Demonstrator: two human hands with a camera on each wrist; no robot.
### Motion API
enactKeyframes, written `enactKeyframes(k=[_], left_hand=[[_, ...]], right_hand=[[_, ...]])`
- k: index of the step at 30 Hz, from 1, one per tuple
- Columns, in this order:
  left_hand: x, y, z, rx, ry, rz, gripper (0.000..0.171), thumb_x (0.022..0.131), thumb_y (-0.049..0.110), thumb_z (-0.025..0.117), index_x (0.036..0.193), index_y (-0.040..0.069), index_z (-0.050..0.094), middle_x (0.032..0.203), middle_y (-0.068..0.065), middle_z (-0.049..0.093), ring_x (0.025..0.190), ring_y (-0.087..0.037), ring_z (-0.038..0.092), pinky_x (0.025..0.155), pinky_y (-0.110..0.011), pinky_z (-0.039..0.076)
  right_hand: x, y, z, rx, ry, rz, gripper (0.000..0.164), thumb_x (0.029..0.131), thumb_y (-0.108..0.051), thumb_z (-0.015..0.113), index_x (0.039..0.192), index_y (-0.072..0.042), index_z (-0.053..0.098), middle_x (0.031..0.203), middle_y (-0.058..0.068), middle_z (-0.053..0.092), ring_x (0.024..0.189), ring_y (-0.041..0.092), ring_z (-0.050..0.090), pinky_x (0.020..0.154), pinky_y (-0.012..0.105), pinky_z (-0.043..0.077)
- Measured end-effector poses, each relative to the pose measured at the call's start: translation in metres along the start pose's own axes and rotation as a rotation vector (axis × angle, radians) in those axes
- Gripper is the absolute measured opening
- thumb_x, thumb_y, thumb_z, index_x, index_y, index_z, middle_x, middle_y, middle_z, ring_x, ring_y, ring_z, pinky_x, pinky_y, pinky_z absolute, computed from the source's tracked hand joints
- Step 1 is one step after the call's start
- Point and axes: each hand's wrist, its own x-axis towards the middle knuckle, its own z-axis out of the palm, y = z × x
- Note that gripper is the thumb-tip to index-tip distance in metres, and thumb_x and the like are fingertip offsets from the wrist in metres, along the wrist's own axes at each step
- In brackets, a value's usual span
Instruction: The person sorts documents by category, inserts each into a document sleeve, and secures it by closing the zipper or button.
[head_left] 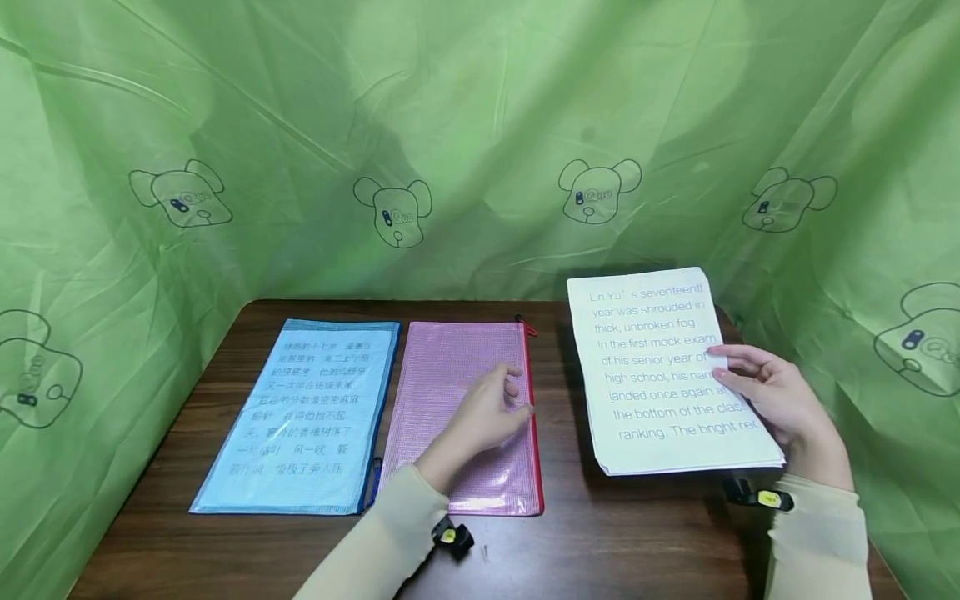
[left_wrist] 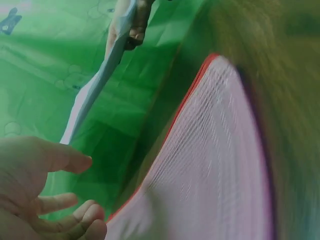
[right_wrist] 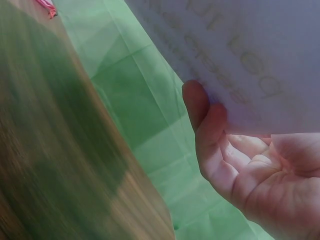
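Observation:
A stack of printed white paper sheets (head_left: 660, 375) is held up over the right side of the table. My right hand (head_left: 783, 400) pinches its right edge, with the thumb in front and fingers behind. In the right wrist view, fingers support the sheets (right_wrist: 240, 60) from behind. My left hand (head_left: 491, 408) hovers over a pink mesh zipper pouch (head_left: 450, 367), its fingers loosely bent around nothing. That pouch lies flat, and its red zipper edge (head_left: 537, 450) faces right. In the left wrist view, the left hand (left_wrist: 45, 195) appears beside the pouch (left_wrist: 210, 165).
A blue mesh zipper pouch (head_left: 307, 417) with a printed sheet inside lies to the left of the pink one. The dark wooden table (head_left: 600, 542) is surrounded by a green curtain (head_left: 480, 125) with printed animal heads, rising behind the table's back edge.

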Motion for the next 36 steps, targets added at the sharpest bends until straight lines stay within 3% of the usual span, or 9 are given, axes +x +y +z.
enactKeyframes(k=[5,9,12,16,23,29,36], left_hand=[[0.004,-0.001,0.022,0.002,0.013,-0.014,0.060,0.088,0.019,0.086,0.139,0.001,0.059,0.113,-0.013,0.071,0.105,-0.028,0.069,0.093,-0.048,0.058],[0.008,-0.023,0.041,0.019,0.042,0.016,0.060,0.086,0.023,0.088,0.135,0.004,0.060,0.111,-0.010,0.071,0.099,-0.024,0.069,0.084,-0.043,0.059],[0.008,-0.026,0.043,0.033,0.043,0.002,0.063,0.083,0.024,0.090,0.134,0.005,0.059,0.112,-0.011,0.068,0.099,-0.024,0.068,0.083,-0.043,0.059],[0.002,-0.011,0.035,0.043,0.019,-0.067,0.071,0.078,0.020,0.096,0.136,0.002,0.059,0.116,-0.015,0.063,0.103,-0.029,0.067,0.089,-0.046,0.059],[0.003,-0.005,0.041,0.091,0.022,-0.111,0.074,0.075,0.016,0.095,0.139,0.004,0.058,0.122,-0.017,0.061,0.101,-0.029,0.065,0.094,-0.048,0.059],[0.004,-0.008,0.040,0.056,0.051,-0.077,0.064,0.077,0.013,0.090,0.133,0.002,0.060,0.108,-0.013,0.063,0.092,-0.026,0.062,0.083,-0.045,0.058],[0.016,-0.039,0.055,0.011,0.136,0.011,0.056,0.079,0.005,0.081,0.131,0.007,0.061,0.085,0.005,0.065,0.077,-0.011,0.062,0.071,-0.032,0.055]], right_hand=[[0.001,0.001,0.000,-0.021,0.004,-0.008,0.031,0.107,-0.006,0.071,0.136,-0.015,0.073,0.110,-0.009,0.080,0.078,0.018,0.079,0.059,0.037,0.065],[0.001,0.001,0.001,-0.025,0.001,-0.005,0.031,0.106,-0.006,0.071,0.137,-0.015,0.072,0.110,-0.009,0.080,0.079,0.018,0.079,0.060,0.036,0.065],[0.002,0.001,0.002,-0.026,-0.009,0.001,0.032,0.106,-0.006,0.071,0.138,-0.015,0.072,0.111,-0.009,0.080,0.079,0.019,0.079,0.060,0.036,0.065],[0.005,0.004,0.003,-0.039,-0.021,0.012,0.032,0.107,-0.007,0.071,0.138,-0.015,0.071,0.110,-0.008,0.080,0.079,0.019,0.079,0.061,0.037,0.065],[0.006,0.005,0.006,-0.069,-0.025,0.023,0.032,0.107,-0.007,0.071,0.137,-0.017,0.072,0.109,-0.008,0.080,0.078,0.020,0.079,0.060,0.037,0.065],[0.010,0.005,0.011,-0.094,-0.031,0.028,0.032,0.107,-0.009,0.072,0.138,-0.014,0.071,0.110,-0.008,0.079,0.079,0.020,0.079,0.061,0.038,0.065],[0.008,0.002,0.013,-0.119,-0.043,0.048,0.034,0.107,-0.012,0.072,0.140,-0.016,0.069,0.109,-0.008,0.079,0.078,0.022,0.080,0.061,0.040,0.065]])
